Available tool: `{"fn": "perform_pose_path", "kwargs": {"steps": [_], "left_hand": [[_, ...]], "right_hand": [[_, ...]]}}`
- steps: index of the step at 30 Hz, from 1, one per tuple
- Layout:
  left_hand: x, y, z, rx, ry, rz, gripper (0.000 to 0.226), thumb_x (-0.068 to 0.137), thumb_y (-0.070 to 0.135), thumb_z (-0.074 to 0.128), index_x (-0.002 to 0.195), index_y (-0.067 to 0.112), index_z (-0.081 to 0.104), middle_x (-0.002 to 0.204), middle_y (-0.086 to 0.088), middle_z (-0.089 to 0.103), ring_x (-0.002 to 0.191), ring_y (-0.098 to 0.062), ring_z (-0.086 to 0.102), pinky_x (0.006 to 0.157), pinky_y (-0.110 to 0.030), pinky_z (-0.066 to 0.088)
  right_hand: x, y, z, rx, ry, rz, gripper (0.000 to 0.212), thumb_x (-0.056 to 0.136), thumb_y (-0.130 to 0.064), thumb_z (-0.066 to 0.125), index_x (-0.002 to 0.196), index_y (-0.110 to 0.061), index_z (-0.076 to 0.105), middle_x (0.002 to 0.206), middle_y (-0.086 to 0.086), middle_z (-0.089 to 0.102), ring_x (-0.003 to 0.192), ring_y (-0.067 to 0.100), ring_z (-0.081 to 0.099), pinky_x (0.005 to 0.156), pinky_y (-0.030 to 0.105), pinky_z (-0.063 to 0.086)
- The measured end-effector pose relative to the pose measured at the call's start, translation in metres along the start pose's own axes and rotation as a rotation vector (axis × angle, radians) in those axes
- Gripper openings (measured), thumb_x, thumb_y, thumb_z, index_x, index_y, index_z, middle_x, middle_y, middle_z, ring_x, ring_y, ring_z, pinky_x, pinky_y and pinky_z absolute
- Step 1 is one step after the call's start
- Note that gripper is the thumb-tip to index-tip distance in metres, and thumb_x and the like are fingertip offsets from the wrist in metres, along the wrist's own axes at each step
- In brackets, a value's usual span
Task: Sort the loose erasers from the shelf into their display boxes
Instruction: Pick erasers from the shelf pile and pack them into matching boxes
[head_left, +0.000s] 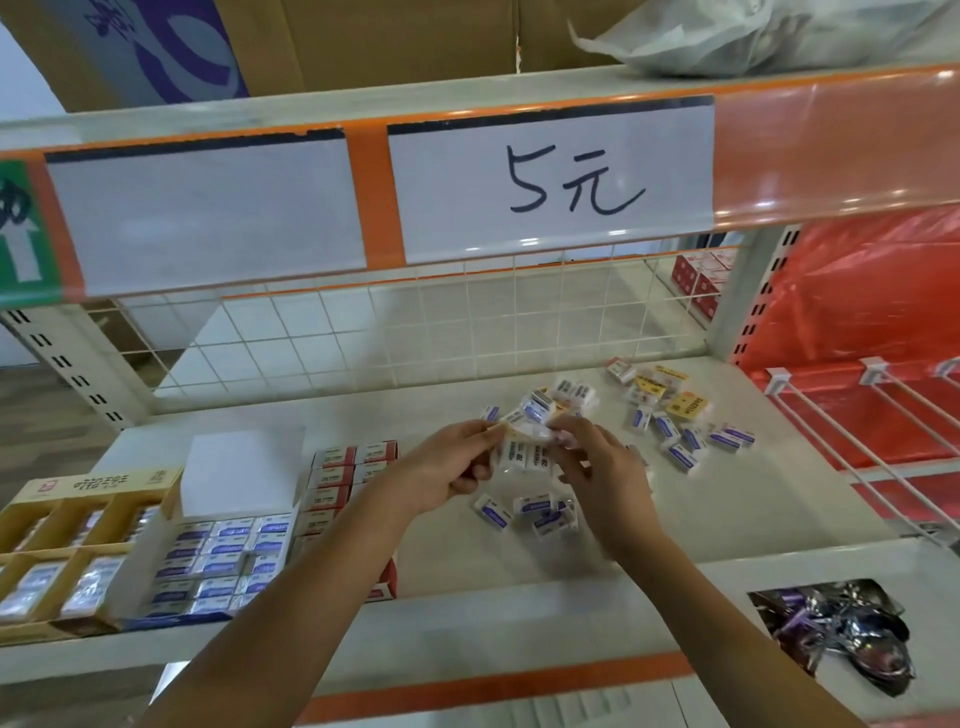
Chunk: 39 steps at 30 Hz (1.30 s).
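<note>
Loose wrapped erasers lie scattered on the shelf (467, 551): a purple-and-white cluster (527, 512) below my hands, more purple ones (685, 441) to the right, yellow ones (670, 397) at the back right. My left hand (452, 465) and my right hand (597, 467) together pinch a clear packet of white erasers (527, 452) above the shelf. To the left stand display boxes: a blue-and-white box (223, 561) with its lid up, a red-and-white box (343, 483) and a tan box (67, 561).
A wire grid (415, 322) backs the shelf. The shelf above carries a price label reading 5元 (571, 182). Hooks (857, 426) over red plastic stand to the right. A heap of shiny wrappers (841, 634) lies at the lower right.
</note>
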<state>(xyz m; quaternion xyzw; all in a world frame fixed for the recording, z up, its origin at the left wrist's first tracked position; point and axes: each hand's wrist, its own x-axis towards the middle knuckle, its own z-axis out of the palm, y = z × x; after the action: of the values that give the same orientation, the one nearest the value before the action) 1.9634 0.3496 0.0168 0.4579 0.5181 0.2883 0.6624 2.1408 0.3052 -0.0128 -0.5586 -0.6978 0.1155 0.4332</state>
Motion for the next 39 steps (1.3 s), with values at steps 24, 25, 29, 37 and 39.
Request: {"fn": "perform_pose_path", "kwargs": {"steps": [24,25,29,37,39], "left_hand": [[-0.043,-0.003,-0.014,0.396,0.145,0.152,0.012,0.086,0.022,0.066,0.097,0.017,0.064,0.054,0.017,0.05,0.048,0.002,0.041,0.047,-0.015,0.031],[-0.046,-0.003,-0.015,0.403,0.148,0.174,0.012,0.086,0.021,0.066,0.097,0.016,0.064,0.052,0.018,0.05,0.044,0.004,0.041,0.046,-0.013,0.03],[-0.061,-0.004,-0.023,0.351,0.175,0.203,0.013,0.088,0.021,0.063,0.099,0.015,0.066,0.055,0.018,0.054,0.045,0.005,0.039,0.046,-0.013,0.03],[-0.094,-0.012,-0.039,0.216,0.332,0.22,0.007,0.085,0.026,0.064,0.084,0.029,0.07,0.068,0.01,0.069,0.065,-0.005,0.061,0.069,-0.024,0.045],[-0.106,-0.015,-0.043,0.188,0.387,0.211,0.007,0.086,0.025,0.064,0.084,0.029,0.069,0.066,0.013,0.069,0.061,0.002,0.062,0.065,-0.017,0.044]], "right_hand": [[-0.003,-0.042,-0.001,0.759,-0.106,0.534,0.007,0.086,-0.011,0.064,0.091,-0.013,0.068,0.09,-0.004,0.073,0.084,0.013,0.069,0.083,0.033,0.055],[-0.003,-0.044,-0.002,0.752,-0.123,0.528,0.009,0.085,-0.011,0.065,0.093,-0.014,0.067,0.088,-0.005,0.073,0.082,0.013,0.069,0.081,0.031,0.055],[0.0,-0.05,-0.004,0.864,-0.232,0.502,0.029,0.084,-0.003,0.064,0.108,-0.019,0.06,0.092,-0.006,0.071,0.08,0.011,0.069,0.067,0.02,0.053],[0.011,-0.068,0.009,0.913,-0.544,0.392,0.035,0.086,-0.003,0.06,0.116,-0.021,0.06,0.093,0.01,0.069,0.087,0.021,0.066,0.075,0.024,0.054],[0.012,-0.075,0.018,0.907,-0.578,0.377,0.026,0.087,-0.003,0.059,0.111,-0.011,0.062,0.093,0.012,0.069,0.085,0.021,0.067,0.071,0.023,0.054]]}}
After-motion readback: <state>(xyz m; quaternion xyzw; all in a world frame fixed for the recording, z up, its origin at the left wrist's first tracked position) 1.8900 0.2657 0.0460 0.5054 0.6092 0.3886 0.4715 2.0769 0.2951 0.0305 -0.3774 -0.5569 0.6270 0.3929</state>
